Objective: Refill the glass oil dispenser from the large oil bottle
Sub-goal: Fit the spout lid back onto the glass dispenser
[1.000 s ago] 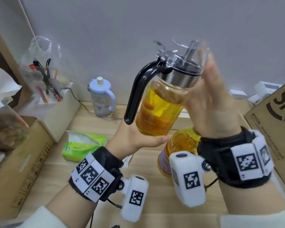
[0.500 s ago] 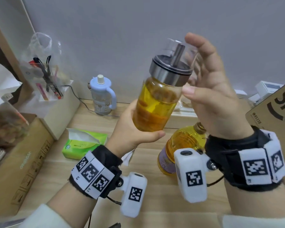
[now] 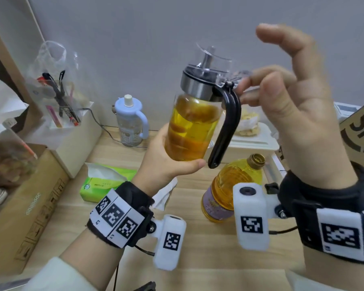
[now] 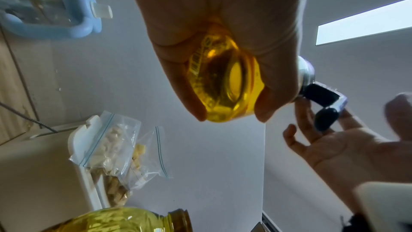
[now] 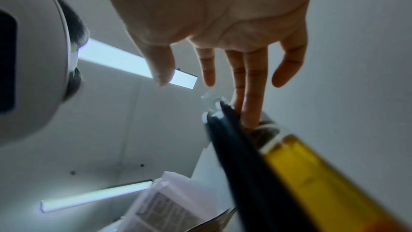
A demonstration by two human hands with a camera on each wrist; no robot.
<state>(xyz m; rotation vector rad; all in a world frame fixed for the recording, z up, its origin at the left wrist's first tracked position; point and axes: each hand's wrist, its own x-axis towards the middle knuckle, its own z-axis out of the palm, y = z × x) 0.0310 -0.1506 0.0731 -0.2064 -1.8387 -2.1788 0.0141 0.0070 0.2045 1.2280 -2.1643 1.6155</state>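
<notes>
Your left hand (image 3: 168, 164) grips the glass oil dispenser (image 3: 194, 131) round its lower body, thumb across the front near the base, fingers wrapped behind; it's held up in the air, tilted w/ the top leaning toward 1 o'clock; from the left wrist view you see the amber base of it cupped between thumb and fingers. The dispenser is abt half to two-thirds full of yellow oil; steel collar (image 3: 198, 85) and clear cap on top; its black handle (image 3: 227, 127) hangs down the side at 3 o'clock, facing your right hand (image 3: 303, 114).

Your right hand is loose and spread, holding nothing; fingers relaxed, index raised toward 12 o'clock; middle fingertips (image 5: 249, 108) sit right at the clear hinge piece atop the handle, touching or just beside it, can't tell which (blurred).

The large oil bottle (image 3: 231, 185) stands upright on the wooden table (image 3: 189, 244), uncapped, at 5 o'clock from the dispenser and below it, partly behind your right wrist camera.

Around: green tissue pack (image 3: 105, 183) at 8 o'clock of the dispenser; blue-handled cup (image 3: 130, 120) at 9 o'clock near the wall; white box (image 3: 254, 141) w/ a zip bag of snacks on it at 3 o'clock; cardboard boxes (image 3: 23, 206) along the L edge.
</notes>
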